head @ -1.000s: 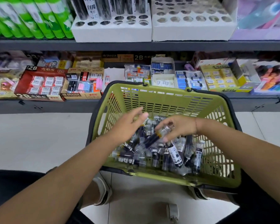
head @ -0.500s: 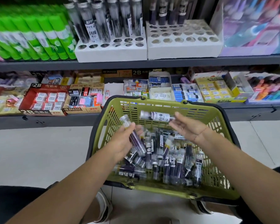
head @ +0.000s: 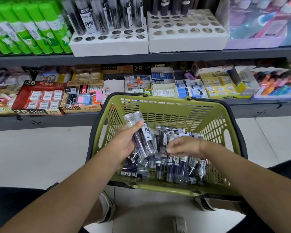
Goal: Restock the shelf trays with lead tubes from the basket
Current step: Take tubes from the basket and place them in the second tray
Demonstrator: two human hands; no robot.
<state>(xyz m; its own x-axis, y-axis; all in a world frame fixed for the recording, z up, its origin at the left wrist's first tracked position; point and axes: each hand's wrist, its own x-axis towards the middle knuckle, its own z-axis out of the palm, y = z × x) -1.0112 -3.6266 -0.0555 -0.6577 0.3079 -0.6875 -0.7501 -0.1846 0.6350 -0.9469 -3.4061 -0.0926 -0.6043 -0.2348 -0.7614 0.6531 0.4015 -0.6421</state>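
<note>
Partly, right hand (head: 183, 146) fingers hidden, basket (head: 166, 108)

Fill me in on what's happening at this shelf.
A person is restocking lead tubes. The left hand holds two tubes in its grip above the green basket, which has many more tubes lying loose in it. The right hand reaches down into that pile; whether it has grasped one is unclear. On the shelf above, two white trays have many empty holes.

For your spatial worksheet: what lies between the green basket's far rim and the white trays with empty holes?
In the head view, between basket and trays: the lower shelf's eraser boxes.
</note>
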